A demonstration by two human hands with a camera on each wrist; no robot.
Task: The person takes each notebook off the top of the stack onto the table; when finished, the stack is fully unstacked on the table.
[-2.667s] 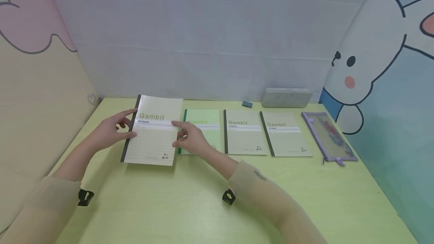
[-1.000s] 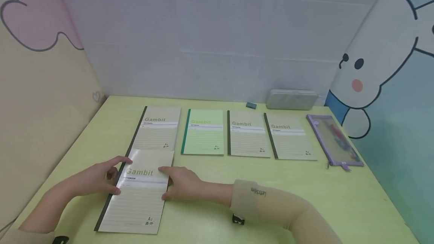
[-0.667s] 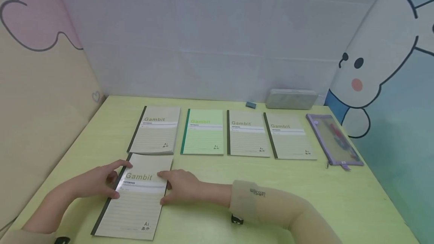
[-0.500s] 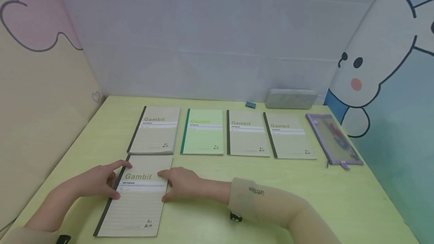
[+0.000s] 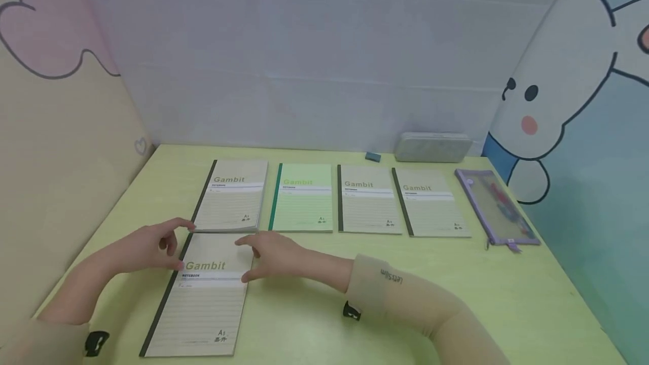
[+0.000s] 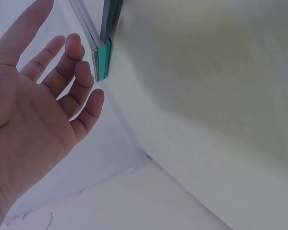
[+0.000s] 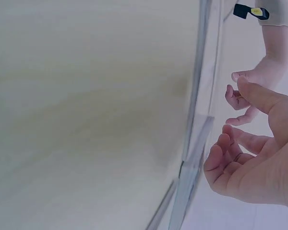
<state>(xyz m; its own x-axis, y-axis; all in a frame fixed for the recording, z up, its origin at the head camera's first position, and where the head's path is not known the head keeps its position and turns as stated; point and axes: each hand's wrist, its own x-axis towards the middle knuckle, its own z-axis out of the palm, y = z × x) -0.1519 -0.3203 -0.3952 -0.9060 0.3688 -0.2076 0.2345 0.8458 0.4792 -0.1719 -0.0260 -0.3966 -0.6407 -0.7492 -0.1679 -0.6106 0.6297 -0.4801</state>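
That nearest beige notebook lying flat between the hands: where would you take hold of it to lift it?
Probably by its long right edge, the loose page side opposite the dark spine. The nearest notebook lies flat on the table, so fingers must slip under an edge. The right hand is beside that edge; the left hand could steady the spine.

Pale yellow-green tabletop (image 5: pixel 456 297), boxed in by panels. Plain white panel (image 5: pixel 314 61) at the back, pink-and-beige cartoon panel (image 5: pixel 56 106) on the left, blue rabbit cartoon panel (image 5: pixel 583 100) on the right. Soft, even light.
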